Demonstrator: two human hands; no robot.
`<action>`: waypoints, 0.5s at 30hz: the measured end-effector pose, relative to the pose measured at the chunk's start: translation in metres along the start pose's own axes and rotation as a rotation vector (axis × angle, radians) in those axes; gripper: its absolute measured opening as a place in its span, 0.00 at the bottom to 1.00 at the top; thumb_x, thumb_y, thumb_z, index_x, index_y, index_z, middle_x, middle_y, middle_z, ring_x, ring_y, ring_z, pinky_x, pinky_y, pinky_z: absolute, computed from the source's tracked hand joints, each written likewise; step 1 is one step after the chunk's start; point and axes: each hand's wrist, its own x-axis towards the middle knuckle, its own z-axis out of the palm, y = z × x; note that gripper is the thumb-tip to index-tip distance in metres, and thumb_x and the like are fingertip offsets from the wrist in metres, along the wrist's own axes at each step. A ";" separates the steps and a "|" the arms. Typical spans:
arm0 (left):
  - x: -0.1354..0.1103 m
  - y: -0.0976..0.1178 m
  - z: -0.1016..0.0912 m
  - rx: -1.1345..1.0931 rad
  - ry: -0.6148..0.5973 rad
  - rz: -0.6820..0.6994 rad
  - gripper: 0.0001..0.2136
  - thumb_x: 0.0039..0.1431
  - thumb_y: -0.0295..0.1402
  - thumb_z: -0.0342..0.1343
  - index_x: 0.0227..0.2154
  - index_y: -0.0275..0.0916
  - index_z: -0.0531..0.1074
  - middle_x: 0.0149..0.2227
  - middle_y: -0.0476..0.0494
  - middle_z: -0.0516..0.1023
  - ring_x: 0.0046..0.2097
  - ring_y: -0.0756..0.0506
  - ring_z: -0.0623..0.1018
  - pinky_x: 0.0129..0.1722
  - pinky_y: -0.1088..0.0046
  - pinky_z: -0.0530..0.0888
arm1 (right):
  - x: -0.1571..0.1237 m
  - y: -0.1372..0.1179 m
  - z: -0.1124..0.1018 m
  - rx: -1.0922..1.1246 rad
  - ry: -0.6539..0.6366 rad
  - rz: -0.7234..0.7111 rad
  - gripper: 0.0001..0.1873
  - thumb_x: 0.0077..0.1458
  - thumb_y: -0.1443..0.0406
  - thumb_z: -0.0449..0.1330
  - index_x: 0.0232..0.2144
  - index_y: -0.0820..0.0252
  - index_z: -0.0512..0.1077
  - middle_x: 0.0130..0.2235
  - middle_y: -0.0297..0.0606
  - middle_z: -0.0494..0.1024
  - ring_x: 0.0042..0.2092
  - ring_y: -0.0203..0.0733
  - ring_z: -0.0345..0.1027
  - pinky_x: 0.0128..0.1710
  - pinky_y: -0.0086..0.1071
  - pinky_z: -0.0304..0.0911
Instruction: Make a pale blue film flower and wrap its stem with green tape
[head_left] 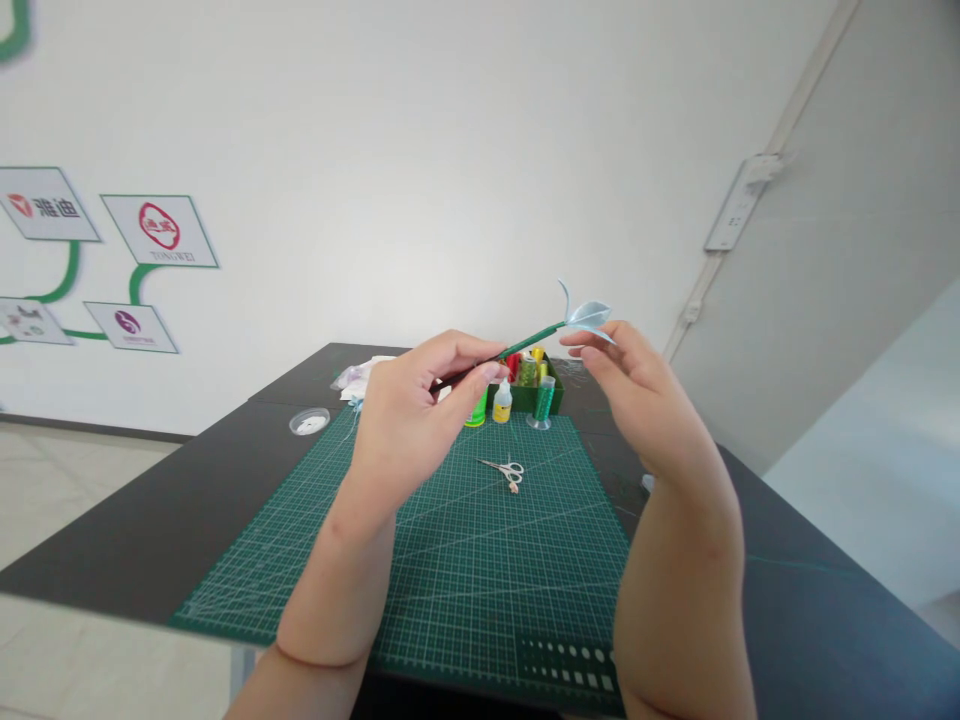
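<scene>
My left hand point(424, 405) is closed round the stem of an artificial flower point(590, 315), raised above the mat. The stem point(534, 340) is wrapped in green and looks dark at its lower end, behind the thumb. Pale blue, translucent petals spread from its tip, one curling upward. Close beside the petals is my right hand point(645, 390), its thumb and fingers bent but apart. The lowest petal meets or overlaps its fingers; whether they touch I cannot tell. Small scissors point(506, 468) lie below on the green cutting mat point(480, 570).
Behind my hands stand a dropper bottle point(502, 402), a green thread spool point(544, 400) and a dark green box point(557, 385) of coloured spools. At left are a round clear dish point(309, 422) and white material point(367, 380). The black table point(172, 520) meets a white wall.
</scene>
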 end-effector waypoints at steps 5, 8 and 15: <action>0.000 0.000 0.001 0.001 -0.021 0.001 0.05 0.64 0.31 0.60 0.40 0.43 0.81 0.37 0.51 0.85 0.36 0.51 0.82 0.36 0.78 0.76 | -0.012 -0.027 0.005 0.191 -0.346 -0.057 0.10 0.67 0.62 0.55 0.45 0.53 0.74 0.50 0.40 0.78 0.54 0.46 0.71 0.56 0.41 0.66; -0.001 -0.001 0.002 0.000 -0.022 0.000 0.06 0.64 0.30 0.60 0.41 0.43 0.81 0.37 0.50 0.85 0.37 0.50 0.82 0.36 0.78 0.76 | -0.020 -0.032 0.009 0.237 -0.489 -0.071 0.14 0.67 0.60 0.55 0.53 0.51 0.70 0.52 0.39 0.76 0.52 0.43 0.71 0.54 0.38 0.67; 0.001 -0.004 0.004 -0.006 0.003 0.011 0.05 0.64 0.30 0.60 0.40 0.42 0.80 0.38 0.50 0.85 0.38 0.49 0.83 0.37 0.77 0.76 | -0.030 -0.034 0.012 0.101 -0.463 -0.014 0.20 0.68 0.61 0.54 0.61 0.50 0.64 0.36 0.32 0.74 0.31 0.35 0.64 0.29 0.30 0.62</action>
